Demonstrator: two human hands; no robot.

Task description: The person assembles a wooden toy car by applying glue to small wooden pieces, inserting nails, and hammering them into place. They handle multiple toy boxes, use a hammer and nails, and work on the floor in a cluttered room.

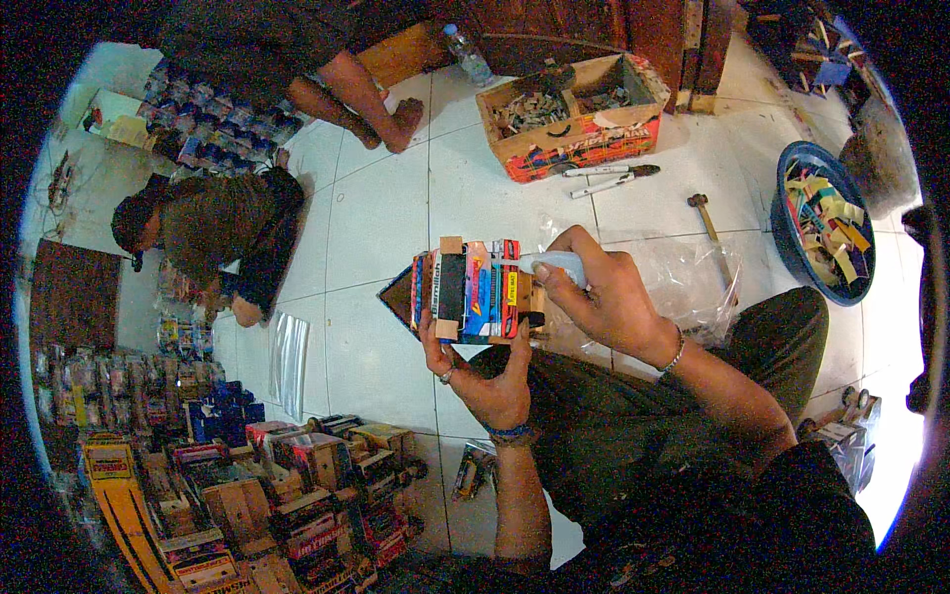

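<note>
My left hand (490,391) grips a toy wooden truck (481,292) from below, fingers along its sides. The truck has a colourful printed body in blue, red, yellow and black, with bare wood showing at the ends. My right hand (618,302) is closed around a small pale squeeze bottle (566,263), held tilted. Its thin nozzle points left and meets the truck's right upper edge, though whether anything comes out is too small to tell. Behind the truck, a dark brown diamond-cornered piece (398,297) shows partly.
Many toy trucks (317,540) crowd the floor at lower left. Ahead stand a cardboard box (579,144) of small parts, markers (602,185) and a hammer (714,223). A blue basin (782,233) of coloured scraps is at right. Two other people (223,223) sit at left and far side.
</note>
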